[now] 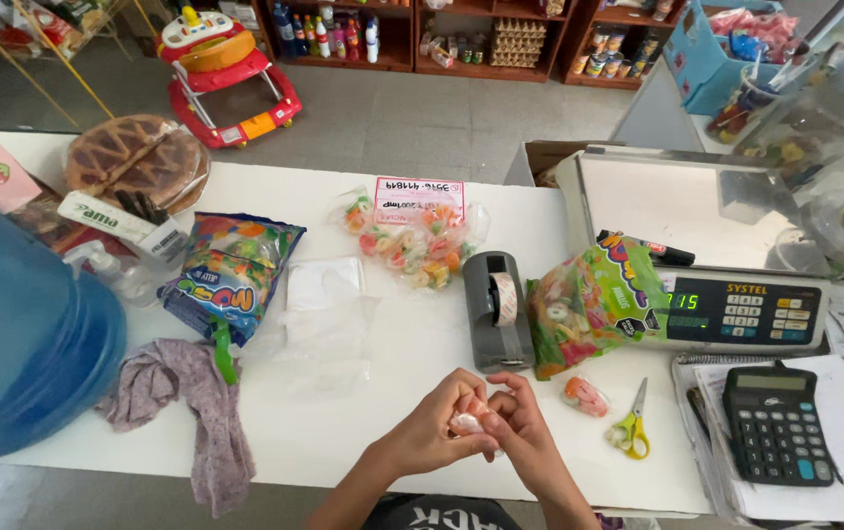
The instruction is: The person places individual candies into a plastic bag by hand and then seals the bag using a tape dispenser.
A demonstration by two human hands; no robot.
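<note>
Left hand [434,424] and right hand [518,424] are both clamped on a small candy packet [468,422] above the white worktop [343,432], seemingly closing it. Sealing likely needs the tape dispenser [496,309]; yellow scissors [630,427] lie nearby.

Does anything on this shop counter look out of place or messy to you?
A little. A crumpled purple cloth droops over the near edge of the white counter. The green candy bag lies slumped half onto the weighing scale. Otherwise nothing looks spilled or broken; both hands pinch a small wrapped sweet.
</note>
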